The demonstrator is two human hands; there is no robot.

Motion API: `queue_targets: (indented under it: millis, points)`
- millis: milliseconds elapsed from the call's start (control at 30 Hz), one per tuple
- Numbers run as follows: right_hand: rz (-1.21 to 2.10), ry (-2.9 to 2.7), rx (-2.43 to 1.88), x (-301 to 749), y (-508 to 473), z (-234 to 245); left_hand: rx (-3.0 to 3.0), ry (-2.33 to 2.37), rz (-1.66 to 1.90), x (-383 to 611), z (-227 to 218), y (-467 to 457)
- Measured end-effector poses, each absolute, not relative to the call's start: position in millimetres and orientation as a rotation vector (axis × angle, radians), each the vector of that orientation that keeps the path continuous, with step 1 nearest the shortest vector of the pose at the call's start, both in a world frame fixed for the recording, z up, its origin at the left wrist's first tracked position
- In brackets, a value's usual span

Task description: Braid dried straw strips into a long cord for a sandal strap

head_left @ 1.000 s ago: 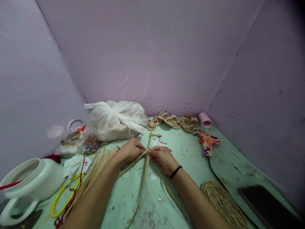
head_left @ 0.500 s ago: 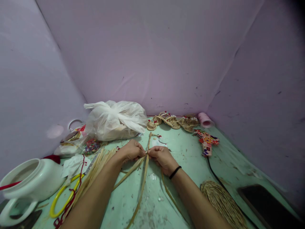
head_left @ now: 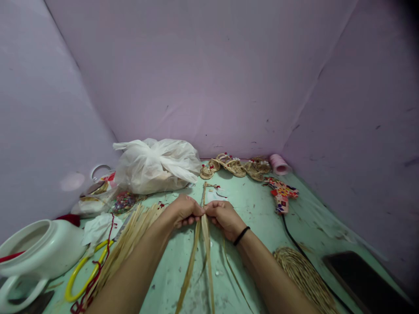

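Straw strips [head_left: 207,257]: swung inward now! One slanted well out to the left a moment ago; now two hang close together beneath the fingertips, and the left fingers have edged in to meet the right.
Left hand [head_left: 187,211]: pinching at the strips with thumb and forefinger, in front of the right part of the bag [head_left: 157,172].
Right hand [head_left: 226,216]: pinching as well, tips against the left's, a little right of the bag and nearer; which strip each one grips is hidden.
Cord [head_left: 204,194]: narrow, plaited-looking, starting just off the bag's front right corner, its near end inside the double pinch.
Grip: fingers meet exactly where cord gives way to loose strips, presumably so that the join cannot slacken.
Line: long axis running almost straight away from the person, far tip passing to the right of the bag; loose strips trail the opposite way, away from the bag, fanning slightly.
Straw bundle [head_left: 131,235]: nearer than the bag, left of both hands, seemingly laid there for an easy reach.
Scissors [head_left: 70,281]: yellow handles out, nearer than the bag and off its left, handles turned towards the person, likely for quick pickup.
Sandals [head_left: 234,167]: small woven ones lined up right of the bag, probably set back to leave working room.
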State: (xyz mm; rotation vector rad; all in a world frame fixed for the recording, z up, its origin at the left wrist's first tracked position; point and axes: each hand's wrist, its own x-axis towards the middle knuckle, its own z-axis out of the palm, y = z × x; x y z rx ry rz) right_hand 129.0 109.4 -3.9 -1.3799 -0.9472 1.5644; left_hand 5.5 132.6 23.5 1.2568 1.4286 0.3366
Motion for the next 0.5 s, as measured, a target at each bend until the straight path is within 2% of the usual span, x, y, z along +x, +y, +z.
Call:
queue_targets:
  millis: [200,400,500]
  points:
    - [1.619,-0.947,-1.356,131.7,108.6,-1.1,1.326,1.523,0.343,2.5,19.3,132.0]
    - [1.704,-0.974,-1.285,135.1,109.7,-2.4,1.156,1.303,0.324,4.2,17.4,125.9]
    - [1.742,-0.994,-1.259,136.6,111.2,-6.8,1.170,1.419,0.305,4.8,20.1,124.2]
